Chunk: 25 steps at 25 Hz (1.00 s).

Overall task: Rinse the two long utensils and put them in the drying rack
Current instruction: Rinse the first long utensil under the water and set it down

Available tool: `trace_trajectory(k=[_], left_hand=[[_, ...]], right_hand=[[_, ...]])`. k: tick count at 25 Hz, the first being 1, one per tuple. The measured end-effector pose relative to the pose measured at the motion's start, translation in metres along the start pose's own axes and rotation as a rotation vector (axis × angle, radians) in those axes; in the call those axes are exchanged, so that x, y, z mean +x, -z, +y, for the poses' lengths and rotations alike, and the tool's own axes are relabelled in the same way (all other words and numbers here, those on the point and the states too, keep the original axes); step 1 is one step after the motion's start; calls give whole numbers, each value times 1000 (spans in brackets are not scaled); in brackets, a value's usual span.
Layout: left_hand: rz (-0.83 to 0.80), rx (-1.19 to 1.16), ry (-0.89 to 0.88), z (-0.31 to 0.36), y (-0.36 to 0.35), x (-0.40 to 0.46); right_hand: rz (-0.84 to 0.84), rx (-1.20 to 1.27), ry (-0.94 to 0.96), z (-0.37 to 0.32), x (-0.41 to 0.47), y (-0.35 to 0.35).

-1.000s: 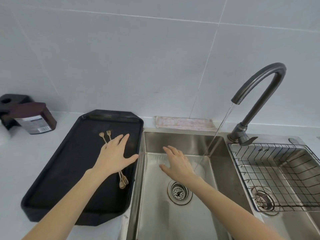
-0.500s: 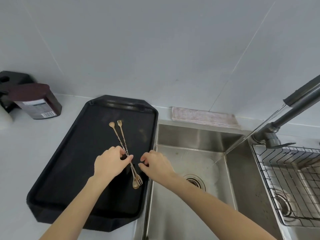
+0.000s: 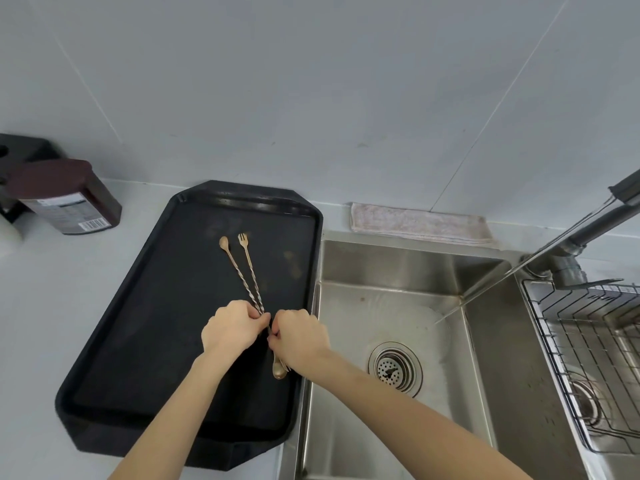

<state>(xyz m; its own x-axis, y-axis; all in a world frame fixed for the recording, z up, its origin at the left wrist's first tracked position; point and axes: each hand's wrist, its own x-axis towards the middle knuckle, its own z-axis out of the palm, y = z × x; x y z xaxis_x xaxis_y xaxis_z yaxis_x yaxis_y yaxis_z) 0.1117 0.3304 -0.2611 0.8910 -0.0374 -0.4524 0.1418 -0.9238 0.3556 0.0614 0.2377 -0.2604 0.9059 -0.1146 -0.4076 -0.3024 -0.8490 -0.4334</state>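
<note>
Two long, thin, twisted-stem utensils [image 3: 248,276] lie side by side on a black tray [image 3: 145,341]; at the far end one ends in a spoon and the other in a fork. My left hand [image 3: 232,329] pinches their stems near the middle. My right hand [image 3: 299,336] pinches them just beside it, closer to the near ends, where a spoon tip [image 3: 278,370] shows beneath my wrist. The wire drying rack [image 3: 588,358] sits over the right basin. Water runs from the faucet [image 3: 585,233] into the left sink basin [image 3: 391,306].
A folded pink cloth [image 3: 420,223] lies behind the sink against the tiled wall. A dark brown container [image 3: 65,199] with a label stands at the left on the counter, next to a black object at the frame edge. The drain [image 3: 394,368] is in the basin floor.
Both hands closed onto the utensil stems on the tray; earlier my left hand hovered open over them and my right was open over the sink. The view shifted left.
</note>
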Motion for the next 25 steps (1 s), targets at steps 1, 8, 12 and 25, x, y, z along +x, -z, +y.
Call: trace_trajectory(k=[1,8,12,25], left_hand=[[-8,-9,13,0,0,-1],[-85,-475,-20,6,1,-20],[-185,-764,-78,28,2,-48],[-262,-772,-377,150,-59,-128]], right_hand=[[2,30,-11,1,-1,0],[60,366,-61,19,-20,11],[132,493,-43,43,-47,24],[277,536,-217,168,-137,43]])
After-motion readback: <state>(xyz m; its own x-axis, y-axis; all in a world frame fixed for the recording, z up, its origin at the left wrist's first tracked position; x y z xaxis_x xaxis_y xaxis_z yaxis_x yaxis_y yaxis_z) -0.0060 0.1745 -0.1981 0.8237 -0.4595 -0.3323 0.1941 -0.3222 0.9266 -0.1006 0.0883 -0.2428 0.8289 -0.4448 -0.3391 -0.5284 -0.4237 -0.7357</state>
